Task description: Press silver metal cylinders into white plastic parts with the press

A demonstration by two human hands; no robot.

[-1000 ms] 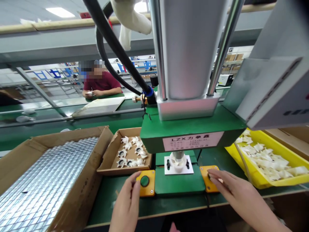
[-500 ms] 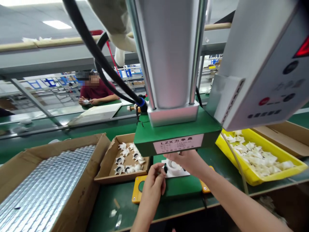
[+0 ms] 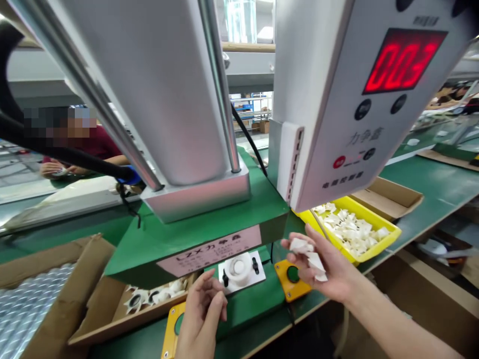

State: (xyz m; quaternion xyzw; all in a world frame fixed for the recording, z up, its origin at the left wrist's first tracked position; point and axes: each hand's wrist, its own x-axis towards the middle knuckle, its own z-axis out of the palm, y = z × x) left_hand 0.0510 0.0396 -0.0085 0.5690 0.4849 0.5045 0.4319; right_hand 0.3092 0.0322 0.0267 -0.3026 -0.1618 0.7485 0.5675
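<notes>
My right hand [image 3: 335,271] is turned palm up beside the press, fingers curled around a white finned plastic impeller [image 3: 315,263]; its far side is hidden by the fingers. My left hand [image 3: 204,311] rests just left of the white fixture [image 3: 239,269], fingers loosely bent, thumb apart, and nothing visible in it. That fixture has a round white seat and two black clamps on a white plate, under the green head of the press [image 3: 209,214]. I cannot make out a separate part sitting in the seat.
A yellow bin [image 3: 377,249] with many white impellers stands on the right. Yellow button boxes [image 3: 295,284] flank the fixture. A cardboard box [image 3: 97,329] of ringed impellers and one of silvery tubes [image 3: 35,299] are left. The control box [image 3: 329,134] overhangs; a person sits across.
My right hand has moved from the fixture out to the right and now shows a white impeller. The left hand stays near the fixture, off its clamp. The view has swung right.
</notes>
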